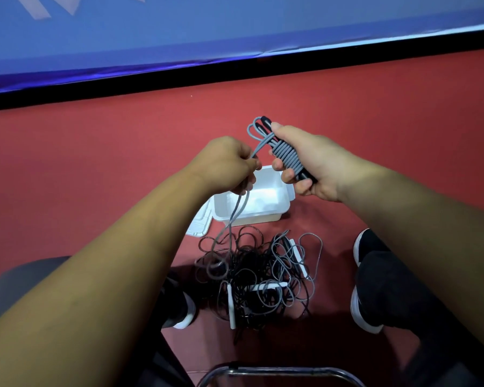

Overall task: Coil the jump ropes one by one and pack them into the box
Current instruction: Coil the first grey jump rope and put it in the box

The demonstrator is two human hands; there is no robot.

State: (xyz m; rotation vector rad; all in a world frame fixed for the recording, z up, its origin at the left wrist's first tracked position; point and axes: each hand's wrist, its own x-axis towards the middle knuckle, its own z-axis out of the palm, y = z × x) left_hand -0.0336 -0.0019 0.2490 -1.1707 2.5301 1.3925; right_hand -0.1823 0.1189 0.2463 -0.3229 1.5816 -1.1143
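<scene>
The right hand (316,163) grips the black handles with the grey jump rope (287,156) wound round them, above the white box (252,205). The left hand (229,163) pinches the loose strand taut, probably for tight turns.

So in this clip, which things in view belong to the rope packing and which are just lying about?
Job: grey jump rope, gripped by left hand and right hand; white box; box lid; tangled rope pile.
Lying about: black shoes; metal frame; blue banner.
</scene>
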